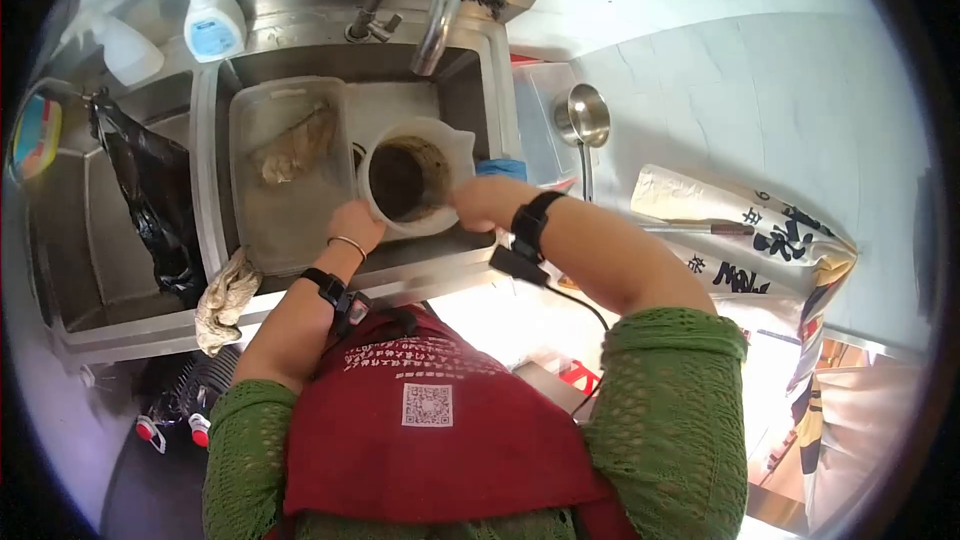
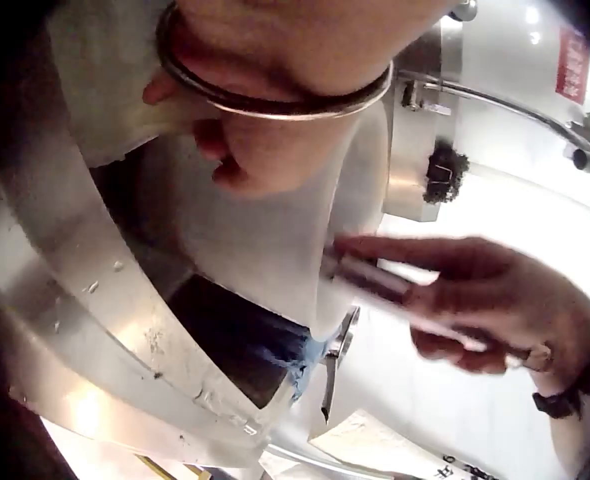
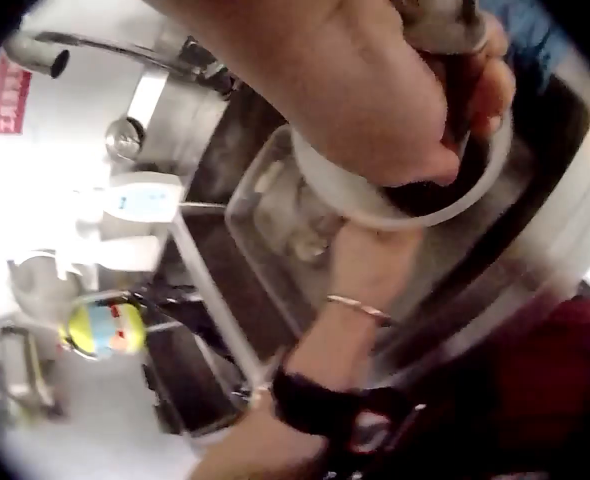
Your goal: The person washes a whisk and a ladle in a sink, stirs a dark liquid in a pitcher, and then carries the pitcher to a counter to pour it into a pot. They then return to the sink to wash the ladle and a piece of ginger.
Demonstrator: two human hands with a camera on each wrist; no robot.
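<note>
A white plastic pitcher with a pouring lip stands tilted over the sink, its open mouth facing me. Dark brown residue coats its inside. My left hand grips the pitcher's near left side with curled fingers, which the left wrist view shows below a bracelet. My right hand is at the right rim. In the left wrist view its fingers wrap a flat, greyish tool, whose far end reaches into the pitcher's mouth; I cannot tell what kind of tool it is.
A clear plastic tub with a tan rag sits in the same basin, under the faucet. Another rag hangs over the sink's front edge. A black plastic bag lies left. Beyond the right edge are a blue cloth and a ladle.
</note>
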